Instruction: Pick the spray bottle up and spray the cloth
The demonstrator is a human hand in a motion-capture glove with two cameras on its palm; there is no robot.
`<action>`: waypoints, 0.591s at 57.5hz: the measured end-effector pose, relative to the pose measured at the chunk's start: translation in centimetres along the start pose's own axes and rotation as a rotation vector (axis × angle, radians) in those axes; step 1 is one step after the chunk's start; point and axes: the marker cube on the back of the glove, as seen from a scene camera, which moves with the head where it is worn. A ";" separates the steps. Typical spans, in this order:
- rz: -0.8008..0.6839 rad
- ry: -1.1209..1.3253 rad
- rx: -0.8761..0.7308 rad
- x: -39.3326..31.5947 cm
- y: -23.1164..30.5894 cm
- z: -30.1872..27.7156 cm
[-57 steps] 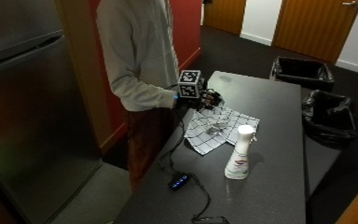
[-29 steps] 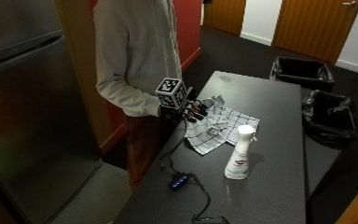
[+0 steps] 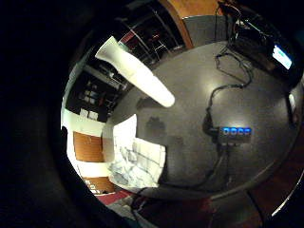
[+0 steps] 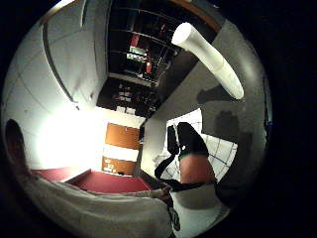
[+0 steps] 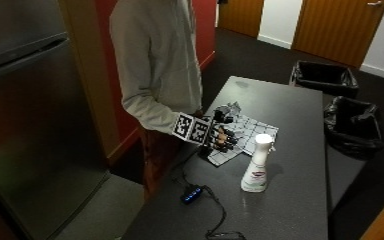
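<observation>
A white spray bottle [image 5: 256, 165] stands upright on the dark table [image 5: 292, 205], just past the near corner of a white checked cloth [image 5: 245, 132] lying flat. My gloved right hand [image 5: 218, 140] hovers over the cloth's edge on the person's side, a short way from the bottle. Its fingers hang loosely curled and hold nothing. In the thumb side palm view a gloved finger [image 4: 190, 146] reaches out over the cloth [image 4: 220, 148], with the bottle [image 4: 210, 57] beyond it. The little finger side palm view shows the bottle [image 3: 135, 71] and the cloth [image 3: 137, 161] on the table.
A small box with blue lights [image 5: 192, 194] and its black cables lie on the table's near end, also seen as the box [image 3: 232, 132]. Two black-lined bins [image 5: 352, 125] stand beyond the table's far side. A steel fridge [image 5: 25, 125] stands behind the person.
My hand has come down and toward the near end of the table, from above the cloth's far part to its near edge, closer to the bottle. Bottle and cloth have not moved.
</observation>
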 end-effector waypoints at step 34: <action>0.188 -0.354 0.013 2.8 -9.1 9.7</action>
